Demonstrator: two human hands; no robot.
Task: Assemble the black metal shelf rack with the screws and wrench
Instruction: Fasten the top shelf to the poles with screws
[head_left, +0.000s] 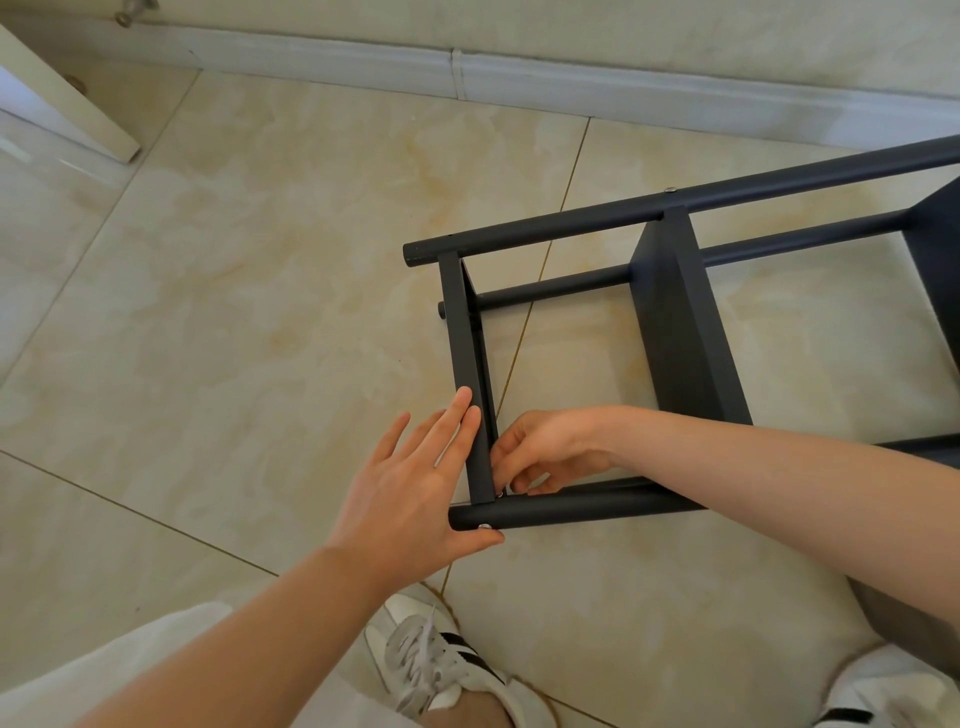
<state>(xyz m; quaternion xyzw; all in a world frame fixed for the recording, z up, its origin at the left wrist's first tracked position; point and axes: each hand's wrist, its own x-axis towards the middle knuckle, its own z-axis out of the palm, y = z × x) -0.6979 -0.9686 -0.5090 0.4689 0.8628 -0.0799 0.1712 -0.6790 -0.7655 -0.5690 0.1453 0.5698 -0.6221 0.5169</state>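
The black metal shelf rack (675, 332) lies on its side on the tiled floor, its round posts running left to right. My left hand (415, 483) lies with straight fingers against the end shelf panel (462, 332), and its thumb sits under the near post (571, 506) beside a silver screw head (484, 526). My right hand (545, 449) reaches inside the frame at the corner where panel and near post meet, its fingers curled and pinching something small there. What it pinches is hidden. No wrench shows.
A white baseboard (519, 78) runs along the wall at the back. A pale furniture leg (67, 109) stands at the far left. My white shoes (431, 660) are at the bottom, close to the rack's near post. Another screw head (670, 190) sits on the far post.
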